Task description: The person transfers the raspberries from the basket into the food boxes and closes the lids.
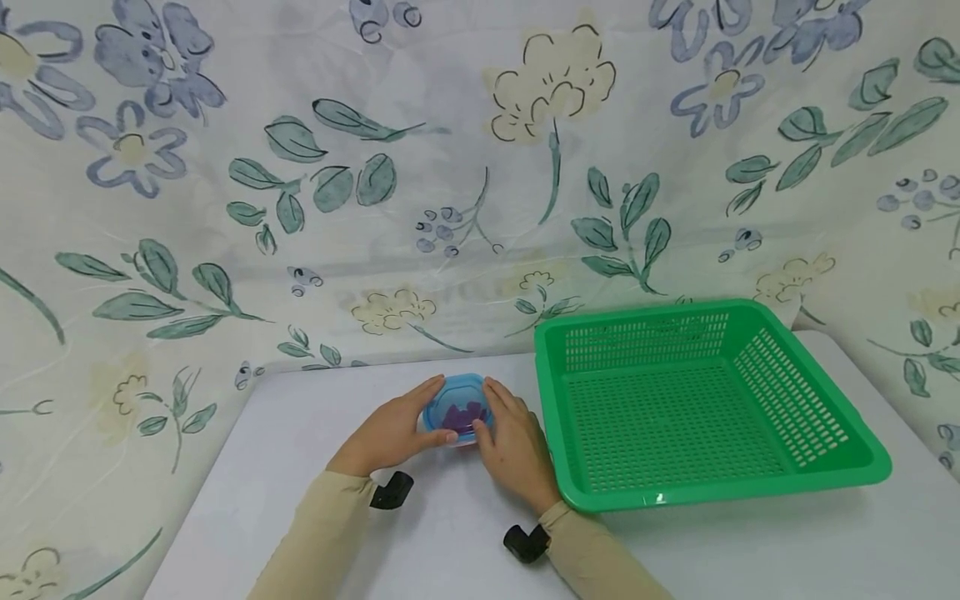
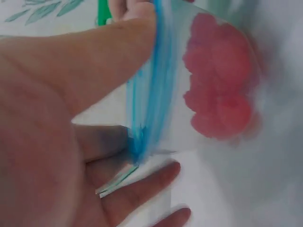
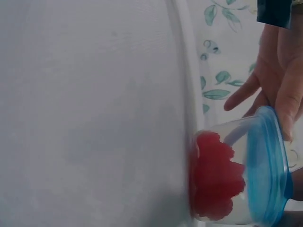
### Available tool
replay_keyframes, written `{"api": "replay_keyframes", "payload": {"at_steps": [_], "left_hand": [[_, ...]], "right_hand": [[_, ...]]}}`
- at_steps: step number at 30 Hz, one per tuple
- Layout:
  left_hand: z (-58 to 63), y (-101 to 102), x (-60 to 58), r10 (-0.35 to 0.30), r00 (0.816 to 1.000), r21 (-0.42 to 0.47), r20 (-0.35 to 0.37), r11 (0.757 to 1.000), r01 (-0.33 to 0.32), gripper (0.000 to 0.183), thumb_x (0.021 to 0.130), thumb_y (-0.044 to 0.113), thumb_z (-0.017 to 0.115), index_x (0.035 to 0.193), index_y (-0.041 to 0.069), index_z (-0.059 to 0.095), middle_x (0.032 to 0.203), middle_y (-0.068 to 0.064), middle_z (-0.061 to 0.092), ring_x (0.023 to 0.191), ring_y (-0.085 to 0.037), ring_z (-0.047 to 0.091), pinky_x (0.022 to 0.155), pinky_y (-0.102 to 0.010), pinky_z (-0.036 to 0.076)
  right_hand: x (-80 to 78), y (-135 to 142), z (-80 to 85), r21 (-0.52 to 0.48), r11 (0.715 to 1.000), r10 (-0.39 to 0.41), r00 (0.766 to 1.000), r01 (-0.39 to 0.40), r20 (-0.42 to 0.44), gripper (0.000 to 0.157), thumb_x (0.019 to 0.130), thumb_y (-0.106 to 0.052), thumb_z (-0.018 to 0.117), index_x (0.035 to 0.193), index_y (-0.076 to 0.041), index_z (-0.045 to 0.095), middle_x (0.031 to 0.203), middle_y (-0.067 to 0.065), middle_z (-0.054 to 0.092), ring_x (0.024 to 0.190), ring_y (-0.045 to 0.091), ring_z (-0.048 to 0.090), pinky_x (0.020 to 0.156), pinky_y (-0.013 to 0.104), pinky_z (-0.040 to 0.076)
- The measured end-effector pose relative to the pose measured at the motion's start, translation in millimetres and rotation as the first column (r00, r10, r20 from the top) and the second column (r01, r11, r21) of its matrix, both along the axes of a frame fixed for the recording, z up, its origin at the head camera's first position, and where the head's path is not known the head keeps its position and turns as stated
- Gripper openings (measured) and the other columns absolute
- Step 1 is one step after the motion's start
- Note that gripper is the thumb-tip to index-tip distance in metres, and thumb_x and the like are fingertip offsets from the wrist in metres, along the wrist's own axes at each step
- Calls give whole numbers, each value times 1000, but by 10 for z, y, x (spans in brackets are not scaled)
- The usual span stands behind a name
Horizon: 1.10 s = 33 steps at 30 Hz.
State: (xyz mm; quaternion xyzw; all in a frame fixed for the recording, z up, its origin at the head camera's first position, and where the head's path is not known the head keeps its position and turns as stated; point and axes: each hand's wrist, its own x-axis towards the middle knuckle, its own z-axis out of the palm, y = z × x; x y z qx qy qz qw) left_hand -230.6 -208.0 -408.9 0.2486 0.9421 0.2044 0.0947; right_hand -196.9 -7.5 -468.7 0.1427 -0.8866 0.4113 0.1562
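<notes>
A small clear food container [image 3: 241, 142] with a translucent blue lid [image 1: 456, 392] stands on the white table, and red lumpy pieces [image 2: 218, 80] lie at its bottom. Through the lid those pieces look purple in the head view. My left hand [image 1: 390, 433] grips the lid's left side, thumb at the near rim and forefinger at the far rim; its other fingers spread beside the container in the left wrist view. On the opposite side, my right hand [image 1: 517, 454] holds the rim. Only a bit of its fingers [image 3: 297, 184] shows at the right wrist view's edge.
A large green plastic basket [image 1: 551, 417] with slotted walls stands just right of my right hand, with nothing seen inside. The white table [image 1: 300, 417] ends at the back against a flower-printed cloth [image 1: 465, 167]. Each wrist carries a black camera [image 1: 393, 490].
</notes>
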Motion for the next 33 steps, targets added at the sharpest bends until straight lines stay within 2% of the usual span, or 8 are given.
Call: {"api": "replay_keyframes", "payload": {"at_steps": [5, 10, 14, 17, 23, 28, 33], "left_hand": [[-1, 21, -3, 1, 1000, -2, 12, 1000, -1, 88, 92, 44, 71, 152, -6, 34, 158, -23, 35, 140, -43, 39, 112, -57, 36], [-15, 11, 17, 39, 998, 17, 39, 999, -39, 88, 91, 43, 72, 155, -1, 31, 160, -19, 31, 143, -42, 36, 114, -57, 33], [-34, -16, 29, 55, 996, 51, 67, 997, -59, 89, 92, 42, 72, 157, 1, 28, 162, -18, 29, 129, -42, 53, 108, -56, 42], [-61, -41, 20, 42, 995, 82, 87, 995, -49, 89, 92, 41, 72, 157, 1, 27, 163, -18, 27, 120, -40, 61, 101, -53, 49], [-110, -74, 8, 5, 995, 147, 104, 989, -20, 89, 92, 37, 73, 157, -2, 26, 163, -20, 23, 140, -39, 41, 100, -50, 50], [-99, -89, 43, 23, 991, 192, 131, 980, -48, 89, 94, 34, 71, 158, -3, 21, 164, -22, 20, 145, -42, 32, 106, -55, 44], [-14, -98, 113, 70, 991, 207, 112, 974, -92, 87, 96, 34, 69, 159, 1, 19, 165, -20, 19, 141, -43, 39, 108, -60, 39]], "right_hand": [[20, 13, -14, 18, 1000, -18, 1000, 18, 3, 48, 98, -19, 63, 140, 3, 55, 148, 11, 52, 132, 31, 50, 100, 51, 46], [24, 29, -10, 2, 1000, -1, 1000, 1, 5, 50, 98, -20, 62, 142, 3, 54, 150, 12, 51, 132, 33, 50, 101, 53, 45], [21, 22, -20, -21, 1000, 18, 1000, -18, 8, 51, 99, -19, 62, 143, 4, 52, 150, 14, 49, 130, 35, 51, 104, 54, 45], [39, 13, -22, -12, 1000, 21, 1000, -21, 17, 52, 99, -21, 61, 143, 5, 51, 151, 15, 48, 130, 36, 52, 104, 54, 45], [70, -15, -26, 19, 1000, 14, 999, -15, 40, 53, 101, -25, 59, 145, 4, 49, 154, 14, 45, 130, 36, 51, 104, 55, 45], [88, -51, -17, -41, 999, 21, 999, -20, 30, 52, 101, -21, 60, 144, 6, 49, 153, 19, 44, 135, 39, 46, 107, 58, 40], [111, -91, 50, -79, 997, 2, 1000, 0, 15, 55, 99, -20, 63, 145, 5, 48, 154, 23, 40, 139, 44, 38, 110, 63, 35]]}}
